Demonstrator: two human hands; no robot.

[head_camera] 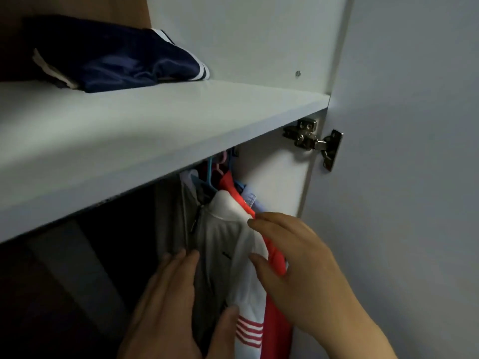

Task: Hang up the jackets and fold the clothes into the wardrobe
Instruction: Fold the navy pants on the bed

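Wardrobe: Pale panels made up the wardrobe point(259, 35) we looked into, its door point(414, 177) open at the right on a metal hinge point(311, 141).
Shelf: We saw a pale shelf point(155, 130) running across the upper half of the view.
Folded garment: On the shelf, towards its back left, lay a navy garment point(116, 66), shiny and folded, with white stripes along one edge.
Hanging space: Below the shelf it was dark at the left. We found the hung clothes bunched at the right end, close to the side panel, on teal and pink hangers point(210, 174).
White jacket: We saw the white jacket point(223, 244) hanging under the shelf. It had a stand-up collar, a dark zip pull, a small dark mark on the chest and red stripes low on the sleeve.
Neighbours: A grey garment point(173, 216) hung just left of it and a red jacket point(278, 332) just right. A light blue garment point(252, 199) showed behind the red one.
Left hand: Our left hand point(166, 301) lay flat against the grey garment, fingers point(181, 260) straight and close together, gripping nothing. The thumb touched the white sleeve above the stripes.
Right hand: Our right hand point(298, 270) was spread wide and relaxed, holding nothing. Its fingers point(259, 224) touched the white jacket's shoulder where it met the red one.
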